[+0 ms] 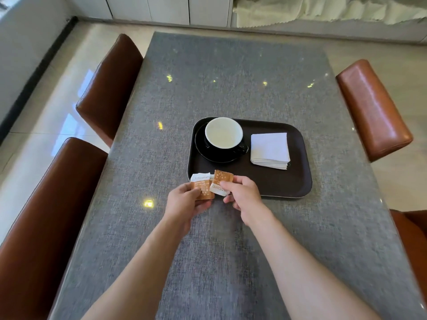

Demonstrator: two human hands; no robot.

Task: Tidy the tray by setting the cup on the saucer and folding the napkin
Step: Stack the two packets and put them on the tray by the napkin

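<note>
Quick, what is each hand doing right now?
Left hand: pinching one orange packet.
Right hand: pinching another orange packet.

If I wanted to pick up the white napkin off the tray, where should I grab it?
Probably best at the napkin's near edge, where the stacked folded layers show. Come from the front right, thumb on top and fingers slid under, so all layers lift together. That side of the tray is bare, while the cup and its handle stand close on the napkin's left.
</note>
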